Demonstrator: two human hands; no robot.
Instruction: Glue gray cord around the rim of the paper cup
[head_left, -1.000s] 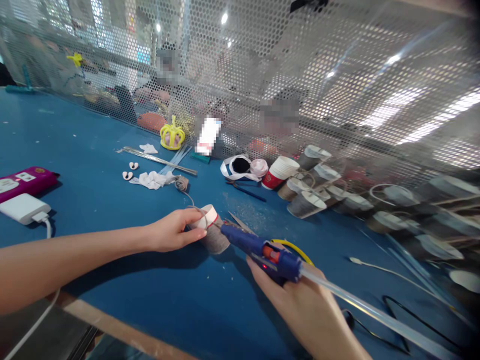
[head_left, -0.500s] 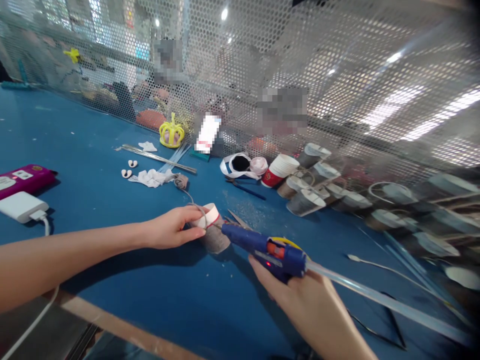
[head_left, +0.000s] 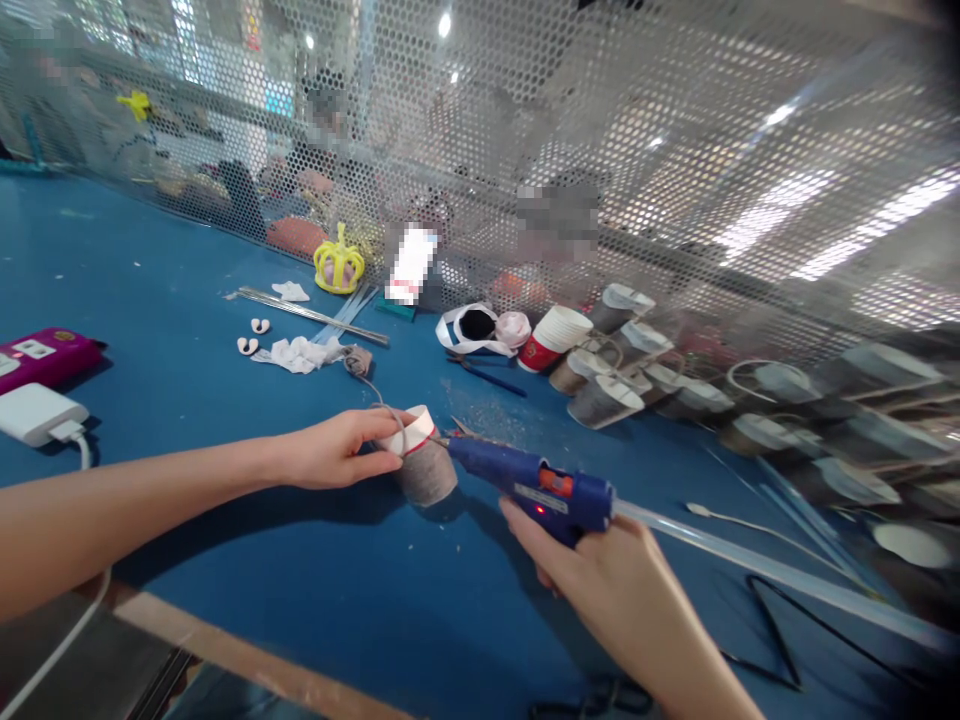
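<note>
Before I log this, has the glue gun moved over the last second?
Yes. Judged against the pliers, the glue gun has shifted up the picture, nearer to them, and slightly right.

Craft workshop, blue worktable [head_left: 300, 590], glue gun [head_left: 517, 475], perforated screen [head_left: 480, 130]
</note>
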